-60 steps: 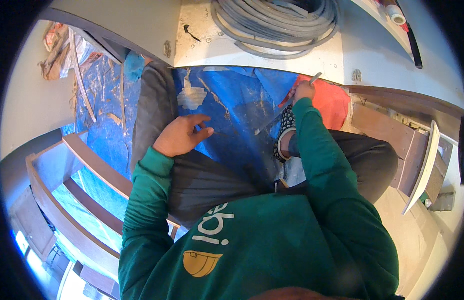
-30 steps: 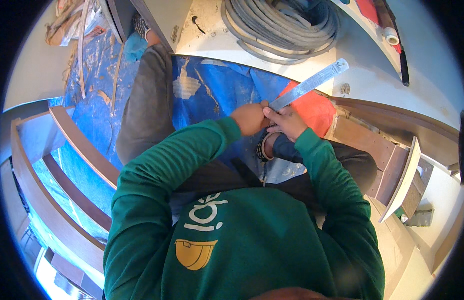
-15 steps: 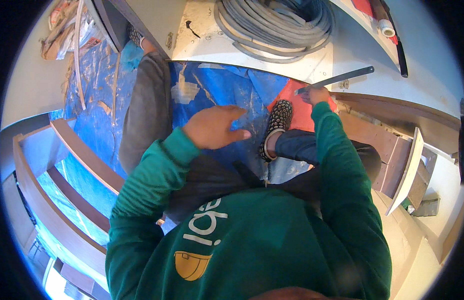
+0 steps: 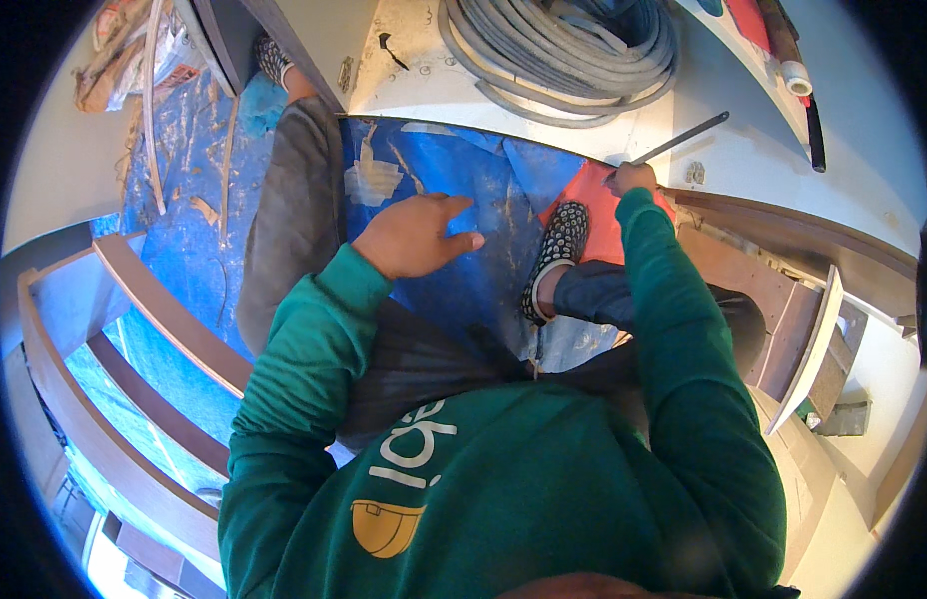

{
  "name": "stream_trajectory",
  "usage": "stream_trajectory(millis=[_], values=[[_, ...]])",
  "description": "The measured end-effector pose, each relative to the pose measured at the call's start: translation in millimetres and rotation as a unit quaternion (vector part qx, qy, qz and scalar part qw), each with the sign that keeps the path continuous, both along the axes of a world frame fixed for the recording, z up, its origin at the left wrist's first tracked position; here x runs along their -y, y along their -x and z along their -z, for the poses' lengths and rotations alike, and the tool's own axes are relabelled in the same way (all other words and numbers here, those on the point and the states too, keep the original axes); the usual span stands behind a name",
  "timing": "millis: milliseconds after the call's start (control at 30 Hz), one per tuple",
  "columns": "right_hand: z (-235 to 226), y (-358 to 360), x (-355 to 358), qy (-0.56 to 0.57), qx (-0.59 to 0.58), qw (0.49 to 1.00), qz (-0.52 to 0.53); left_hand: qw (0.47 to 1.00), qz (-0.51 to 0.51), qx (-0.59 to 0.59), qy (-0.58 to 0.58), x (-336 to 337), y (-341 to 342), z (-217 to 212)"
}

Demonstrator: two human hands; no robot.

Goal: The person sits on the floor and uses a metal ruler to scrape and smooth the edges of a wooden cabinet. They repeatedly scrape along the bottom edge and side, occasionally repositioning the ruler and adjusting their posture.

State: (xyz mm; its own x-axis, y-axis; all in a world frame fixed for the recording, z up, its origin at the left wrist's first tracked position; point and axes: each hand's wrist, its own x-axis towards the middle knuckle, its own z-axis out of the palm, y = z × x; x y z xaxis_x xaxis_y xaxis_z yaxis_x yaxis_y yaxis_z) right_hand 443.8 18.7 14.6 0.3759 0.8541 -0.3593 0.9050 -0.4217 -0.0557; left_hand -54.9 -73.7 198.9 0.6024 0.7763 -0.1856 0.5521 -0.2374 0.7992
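My right hand (image 4: pixel 635 179) is closed around one end of a long, flat, dark metal strip (image 4: pixel 686 135). The strip points up and to the right from my fist, along the edge of the white cabinet panel; its exact kind is unclear. Below that hand lies a red sheet (image 4: pixel 605 213) on the floor. My left hand (image 4: pixel 414 238) hovers over the blue tarp (image 4: pixel 449 165), holding nothing, thumb and fingers apart. Its nearest surroundings are the tarp and my bent left leg (image 4: pixel 294 230).
A grey coiled hose (image 4: pixel 573 75) rests in the cabinet ahead. On a ledge at upper right are a roll (image 4: pixel 795 78) and a black-handled tool (image 4: pixel 815 135). Wooden drawer frames (image 4: pixel 169 309) stand at left, brown panels (image 4: pixel 743 290) at right. A patterned shoe (image 4: pixel 563 240) is on my right foot.
The metal strip has turned, now showing a narrower side and a steeper slant. My right hand has shifted slightly up; my left hand has moved a little left and down.
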Motion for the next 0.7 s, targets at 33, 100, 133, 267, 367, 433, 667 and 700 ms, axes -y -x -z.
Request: stream_trajectory(millis=[33, 100, 133, 267, 367, 433, 667, 700], values=[[6, 3, 1, -0.008, -0.008, 1.000, 0.010, 1.000, -0.001, 0.002, -0.002, 0, 0, -1], [-4, 56, -8, -0.044, -0.145, 0.962, 0.225, 1.000, -0.007, -0.002, -0.002, 1, 3, 2], [-13, 77, -7, -0.063, -0.136, 0.967, 0.207, 1.000, -0.004, 0.001, -0.003, 1, 3, 4], [-36, 147, -4, -0.135, -0.060, 0.985, 0.090, 1.000, -0.006, 0.003, -0.012, 0, 2, 3], [-40, 179, -5, -0.129, -0.109, 0.980, 0.106, 1.000, -0.002, 0.006, -0.012, -2, 0, 5], [-46, 215, -5, -0.113, -0.128, 0.982, 0.081, 1.000, -0.003, -0.002, 0.005, -4, -1, 1], [-80, 277, 1, -0.128, -0.137, 0.982, 0.035, 0.999, 0.007, -0.031, 0.024, -3, 2, 5], [-79, 256, 1, -0.123, -0.121, 0.985, 0.027, 0.999, 0.006, -0.027, 0.022, -4, 2, 5]])
